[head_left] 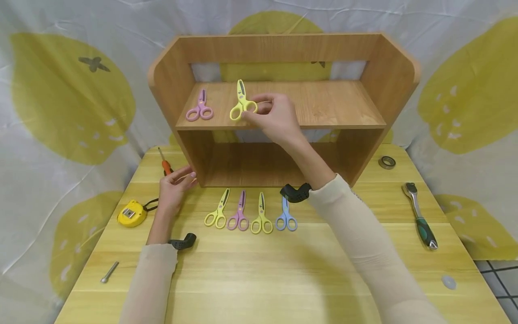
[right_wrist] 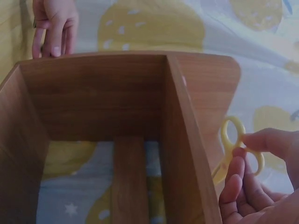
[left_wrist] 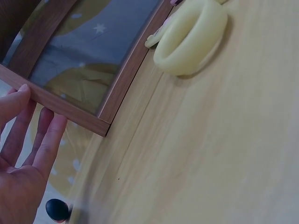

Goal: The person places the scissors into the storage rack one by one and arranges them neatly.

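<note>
Over the upper shelf of a wooden shelf unit (head_left: 283, 127), my right hand (head_left: 277, 117) pinches yellow scissors (head_left: 241, 102) by the handle loops, blades pointing away. The right wrist view also shows the right hand (right_wrist: 261, 172) with the yellow scissors (right_wrist: 232, 140) between thumb and fingers. Purple scissors (head_left: 200, 108) lie on that shelf to the left. My left hand (head_left: 171, 191) touches the unit's lower left side; in the left wrist view the left hand (left_wrist: 28, 144) has fairly straight fingers against the side and its thumb at the front edge.
Before the unit lie yellow scissors (head_left: 218, 211), purple scissors (head_left: 239, 213), more yellow scissors (head_left: 261, 216) and blue scissors (head_left: 286, 218). A screwdriver (head_left: 165, 163), tape measure (head_left: 132, 213) and bolt (head_left: 109, 272) are left; a tape roll (head_left: 386, 162), ratchet wrench (head_left: 421, 216) and translucent disc (head_left: 448, 282) right.
</note>
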`<state>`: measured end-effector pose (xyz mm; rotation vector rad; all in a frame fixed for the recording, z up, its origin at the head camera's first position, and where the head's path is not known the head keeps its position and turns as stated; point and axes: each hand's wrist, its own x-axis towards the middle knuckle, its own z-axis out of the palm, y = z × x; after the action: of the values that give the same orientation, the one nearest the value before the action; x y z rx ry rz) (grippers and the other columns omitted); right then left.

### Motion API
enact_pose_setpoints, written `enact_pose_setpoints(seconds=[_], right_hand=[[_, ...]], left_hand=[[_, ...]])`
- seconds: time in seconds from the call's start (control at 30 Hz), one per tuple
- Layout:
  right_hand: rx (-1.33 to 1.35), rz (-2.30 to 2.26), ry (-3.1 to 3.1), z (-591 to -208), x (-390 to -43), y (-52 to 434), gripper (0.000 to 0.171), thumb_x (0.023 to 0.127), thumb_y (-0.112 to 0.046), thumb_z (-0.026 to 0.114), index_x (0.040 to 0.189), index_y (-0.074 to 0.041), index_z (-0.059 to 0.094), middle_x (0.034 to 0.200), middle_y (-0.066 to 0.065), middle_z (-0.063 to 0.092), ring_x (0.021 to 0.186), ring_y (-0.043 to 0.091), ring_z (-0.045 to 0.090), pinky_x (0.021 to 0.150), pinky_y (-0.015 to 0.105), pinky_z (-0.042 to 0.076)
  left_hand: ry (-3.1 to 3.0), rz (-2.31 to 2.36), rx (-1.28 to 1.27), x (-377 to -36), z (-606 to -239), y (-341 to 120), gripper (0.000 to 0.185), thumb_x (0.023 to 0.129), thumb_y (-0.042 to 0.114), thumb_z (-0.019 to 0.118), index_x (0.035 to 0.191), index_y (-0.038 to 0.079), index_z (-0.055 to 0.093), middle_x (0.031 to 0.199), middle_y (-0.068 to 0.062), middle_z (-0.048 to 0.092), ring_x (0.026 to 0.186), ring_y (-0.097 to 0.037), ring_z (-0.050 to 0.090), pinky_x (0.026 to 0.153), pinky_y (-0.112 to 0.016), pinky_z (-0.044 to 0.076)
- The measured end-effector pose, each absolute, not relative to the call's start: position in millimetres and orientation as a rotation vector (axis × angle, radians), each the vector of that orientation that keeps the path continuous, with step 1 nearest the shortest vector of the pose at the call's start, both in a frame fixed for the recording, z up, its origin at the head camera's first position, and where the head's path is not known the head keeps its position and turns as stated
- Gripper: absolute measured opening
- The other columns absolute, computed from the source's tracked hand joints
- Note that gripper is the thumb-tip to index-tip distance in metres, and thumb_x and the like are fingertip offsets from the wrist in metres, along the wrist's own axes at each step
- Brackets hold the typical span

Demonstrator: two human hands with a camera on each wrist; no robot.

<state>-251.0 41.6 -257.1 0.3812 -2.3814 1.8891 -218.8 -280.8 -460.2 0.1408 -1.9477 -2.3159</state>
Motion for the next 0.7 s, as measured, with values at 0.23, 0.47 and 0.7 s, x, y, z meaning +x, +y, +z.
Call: enact_pose_setpoints(seconds=[0.23, 0.47, 0.7], right_hand=[[0.398, 1.798, -2.479, -253.7, -266.2, 17.1, 0.038, 0.087, -0.016, 0.082, 0.121, -0.005, 0.070, 0.088, 0.005, 0.079, 0.074, 0.013, 0.072, 0.055, 0.019, 0.052], [0.371, 1.638, -2.586, -252.9, -275.0, 3.6, 0.039, 0.087, -0.019, 0.081, 0.123, -0.008, 0.071, 0.083, 0.000, 0.075, 0.071, 0.008, 0.065, 0.052, 0.018, 0.046], [0.480, 1.478, -2.617, -256.6, -279.7, 0.7, 0.033, 0.090, -0.022, 0.077, 0.118, -0.005, 0.072, 0.088, 0.002, 0.071, 0.076, 0.010, 0.063, 0.056, 0.018, 0.049]], left_hand=[[-1.918, -2.329, 0.143, -218.6, -459.9, -279.4, 0.041, 0.093, -0.003, 0.072, 0.133, -0.007, 0.065, 0.113, 0.000, 0.072, 0.102, -0.016, 0.073, 0.095, -0.037, 0.060], [-1.913, -2.334, 0.143, -219.3, -461.2, -280.3, 0.038, 0.093, -0.003, 0.072, 0.131, -0.005, 0.067, 0.114, -0.001, 0.070, 0.102, -0.016, 0.073, 0.096, -0.038, 0.059], [-1.905, -2.345, 0.122, -219.8, -461.8, -281.3, 0.036, 0.093, -0.004, 0.072, 0.129, -0.004, 0.069, 0.117, -0.001, 0.068, 0.103, -0.016, 0.072, 0.098, -0.041, 0.057]])
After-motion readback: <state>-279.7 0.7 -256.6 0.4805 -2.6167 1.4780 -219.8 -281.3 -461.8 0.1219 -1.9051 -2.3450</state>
